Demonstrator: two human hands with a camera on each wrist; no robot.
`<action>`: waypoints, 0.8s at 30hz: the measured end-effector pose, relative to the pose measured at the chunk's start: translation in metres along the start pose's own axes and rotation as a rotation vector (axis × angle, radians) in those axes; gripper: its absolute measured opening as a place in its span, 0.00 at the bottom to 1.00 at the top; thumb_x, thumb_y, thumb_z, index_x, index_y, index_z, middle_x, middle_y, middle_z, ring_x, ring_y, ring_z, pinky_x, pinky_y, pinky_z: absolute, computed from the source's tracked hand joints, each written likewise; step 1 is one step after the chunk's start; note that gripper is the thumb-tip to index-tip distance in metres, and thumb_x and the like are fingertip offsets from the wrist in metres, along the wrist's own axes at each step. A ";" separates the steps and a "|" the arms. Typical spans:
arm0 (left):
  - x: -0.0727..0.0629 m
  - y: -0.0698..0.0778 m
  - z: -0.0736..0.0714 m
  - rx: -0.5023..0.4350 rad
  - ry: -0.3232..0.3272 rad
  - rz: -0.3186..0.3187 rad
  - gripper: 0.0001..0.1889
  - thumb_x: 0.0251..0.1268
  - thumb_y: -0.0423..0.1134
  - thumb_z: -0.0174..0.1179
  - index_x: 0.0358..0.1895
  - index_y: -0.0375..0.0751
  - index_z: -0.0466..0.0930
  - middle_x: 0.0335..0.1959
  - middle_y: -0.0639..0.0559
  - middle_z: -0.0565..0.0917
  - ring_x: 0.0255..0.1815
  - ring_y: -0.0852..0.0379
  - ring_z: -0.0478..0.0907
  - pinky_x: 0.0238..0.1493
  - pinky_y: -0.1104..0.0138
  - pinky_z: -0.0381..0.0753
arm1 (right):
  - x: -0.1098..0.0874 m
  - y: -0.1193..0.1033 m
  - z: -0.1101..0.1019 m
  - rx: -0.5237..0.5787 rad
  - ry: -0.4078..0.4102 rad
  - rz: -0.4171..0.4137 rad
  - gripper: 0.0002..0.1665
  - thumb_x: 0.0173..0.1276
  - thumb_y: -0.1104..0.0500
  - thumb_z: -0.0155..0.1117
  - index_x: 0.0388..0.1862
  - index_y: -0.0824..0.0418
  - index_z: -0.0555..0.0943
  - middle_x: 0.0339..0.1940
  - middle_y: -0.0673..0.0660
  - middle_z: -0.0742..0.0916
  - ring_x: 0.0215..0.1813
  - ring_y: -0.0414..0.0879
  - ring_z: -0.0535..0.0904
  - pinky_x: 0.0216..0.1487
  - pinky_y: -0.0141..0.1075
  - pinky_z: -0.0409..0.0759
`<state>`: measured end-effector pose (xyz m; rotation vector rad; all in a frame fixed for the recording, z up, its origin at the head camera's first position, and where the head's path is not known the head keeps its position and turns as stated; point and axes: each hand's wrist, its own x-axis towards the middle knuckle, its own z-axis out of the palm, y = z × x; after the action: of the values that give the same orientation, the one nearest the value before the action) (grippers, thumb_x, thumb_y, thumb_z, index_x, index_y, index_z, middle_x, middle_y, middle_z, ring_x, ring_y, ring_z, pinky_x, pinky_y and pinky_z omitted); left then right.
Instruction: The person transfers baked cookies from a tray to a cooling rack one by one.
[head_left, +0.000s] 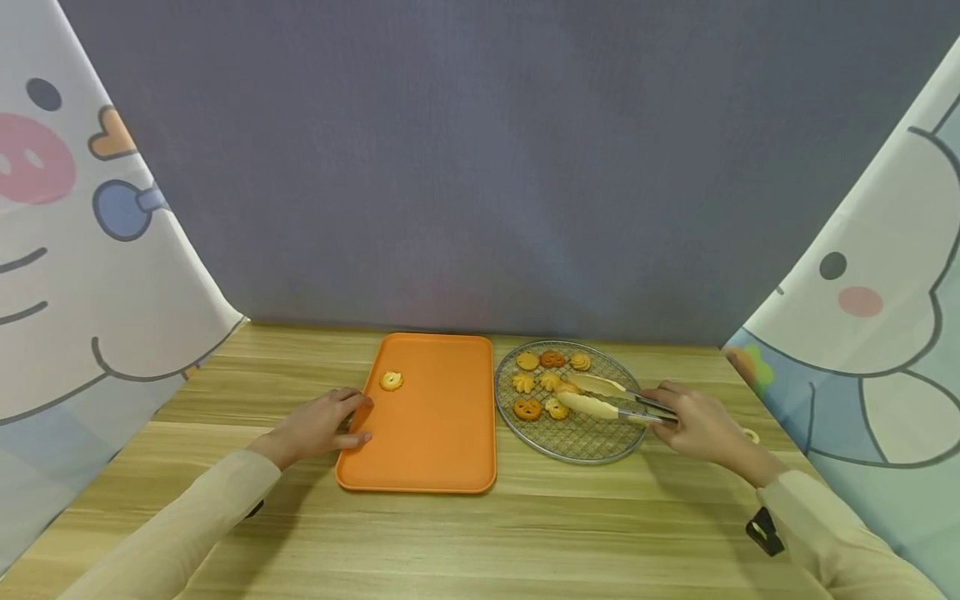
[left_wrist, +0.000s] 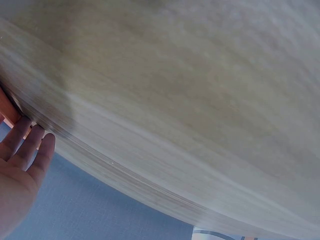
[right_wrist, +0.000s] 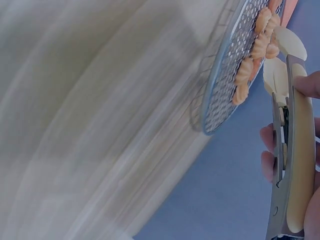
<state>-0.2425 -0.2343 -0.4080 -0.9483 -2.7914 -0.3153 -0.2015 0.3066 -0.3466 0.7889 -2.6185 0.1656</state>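
Observation:
My right hand [head_left: 693, 421] grips a pair of tongs [right_wrist: 300, 150], metal with cream handles and cream tips. The tong tips [head_left: 588, 406] reach over a round wire rack [head_left: 577, 446] and stand around a cookie [head_left: 567, 387], partly hidden by them. Several other cookies lie in rows on the rack, among them pretzel shapes [head_left: 527, 409] and swirled ones [head_left: 581, 361]. At the left edge of an orange tray [head_left: 442, 425], my left hand [head_left: 318, 427] rests with fingers and thumb spread on the rim. One round pale cookie [head_left: 391, 381] lies on that tray, near its upper left.
Tray and rack stand side by side on a wood-grain table [head_left: 420, 542], near its back edge. A grey-blue cloth [head_left: 480, 167] rises behind the table. Cartoon-print curtains [head_left: 862, 358] hang at both sides.

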 end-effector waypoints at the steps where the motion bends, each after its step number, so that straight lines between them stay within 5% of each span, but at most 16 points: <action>1: 0.000 0.000 0.000 0.001 0.001 0.002 0.25 0.56 0.52 0.61 0.52 0.38 0.75 0.49 0.41 0.77 0.46 0.45 0.77 0.45 0.53 0.78 | -0.002 0.001 0.000 -0.001 0.010 -0.008 0.23 0.45 0.63 0.71 0.44 0.66 0.80 0.31 0.54 0.81 0.18 0.26 0.61 0.18 0.26 0.60; 24: 0.001 0.000 0.000 0.011 -0.003 -0.002 0.26 0.55 0.53 0.61 0.52 0.39 0.75 0.49 0.42 0.77 0.46 0.46 0.77 0.46 0.53 0.77 | -0.027 0.013 0.000 0.034 0.005 0.019 0.23 0.44 0.65 0.71 0.44 0.64 0.81 0.33 0.55 0.84 0.16 0.24 0.58 0.16 0.24 0.59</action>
<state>-0.2436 -0.2337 -0.4081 -0.9440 -2.7946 -0.2980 -0.1877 0.3311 -0.3576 0.7737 -2.6261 0.2179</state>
